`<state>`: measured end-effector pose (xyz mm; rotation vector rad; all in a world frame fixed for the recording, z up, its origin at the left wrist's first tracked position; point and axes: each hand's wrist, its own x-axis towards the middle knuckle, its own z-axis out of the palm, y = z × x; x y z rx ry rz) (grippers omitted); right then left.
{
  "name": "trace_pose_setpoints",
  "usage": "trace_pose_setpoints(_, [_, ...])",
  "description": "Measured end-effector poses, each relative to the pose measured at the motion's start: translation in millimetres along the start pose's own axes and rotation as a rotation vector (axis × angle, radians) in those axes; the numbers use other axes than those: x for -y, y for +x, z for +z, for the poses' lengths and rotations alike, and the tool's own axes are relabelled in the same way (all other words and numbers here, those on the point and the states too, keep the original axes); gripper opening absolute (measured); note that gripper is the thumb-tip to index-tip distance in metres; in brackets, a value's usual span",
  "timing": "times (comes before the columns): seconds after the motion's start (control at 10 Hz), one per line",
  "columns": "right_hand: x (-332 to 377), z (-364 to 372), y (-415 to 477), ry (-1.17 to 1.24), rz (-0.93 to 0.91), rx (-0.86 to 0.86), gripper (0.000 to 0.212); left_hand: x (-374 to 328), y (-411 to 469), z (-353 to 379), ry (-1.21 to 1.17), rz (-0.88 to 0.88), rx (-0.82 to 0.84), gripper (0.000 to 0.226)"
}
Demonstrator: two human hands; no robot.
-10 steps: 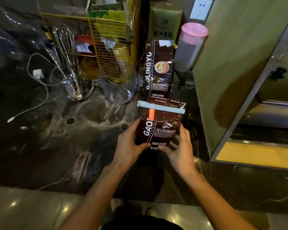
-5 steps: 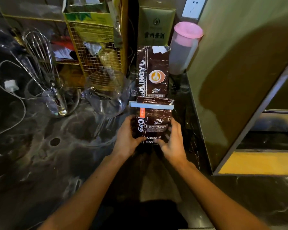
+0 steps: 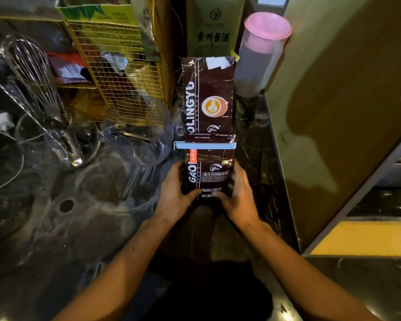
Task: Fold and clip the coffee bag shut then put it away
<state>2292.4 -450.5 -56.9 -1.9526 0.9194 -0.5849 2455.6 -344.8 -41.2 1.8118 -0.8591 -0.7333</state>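
Note:
A dark brown coffee bag [image 3: 212,173] stands upright on the black marble counter, its top folded over and pinched by a long pale blue clip [image 3: 205,145]. My left hand [image 3: 175,196] grips the bag's left side and my right hand [image 3: 240,196] grips its right side, thumbs on the front near the bottom. Directly behind it stands a second, taller coffee bag [image 3: 208,96] of the same brand, unclipped.
A pink-lidded plastic jug [image 3: 259,54] and a green box [image 3: 214,26] stand at the back. A yellow wire rack [image 3: 125,63], glass jugs [image 3: 139,133] and whisks [image 3: 33,72] crowd the left. An olive-green cabinet side [image 3: 333,100] walls the right.
Both hands have carried the clipped bag away from me, toward the taller bag at the back; it now stands right in front of it. My view has leaned in closer.

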Motion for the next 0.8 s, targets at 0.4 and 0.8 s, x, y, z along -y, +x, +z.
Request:
trace_pose_setpoints(0.4, [19, -2, -14, -0.071, 0.046, 0.027, 0.102, -16, -24, -7, 0.119, 0.108, 0.002, 0.084])
trace_pose_setpoints(0.8, [52, -10, -67, -0.201, -0.075, -0.042, 0.064, -24, -74, -25, 0.277, 0.330, 0.016, 0.066])
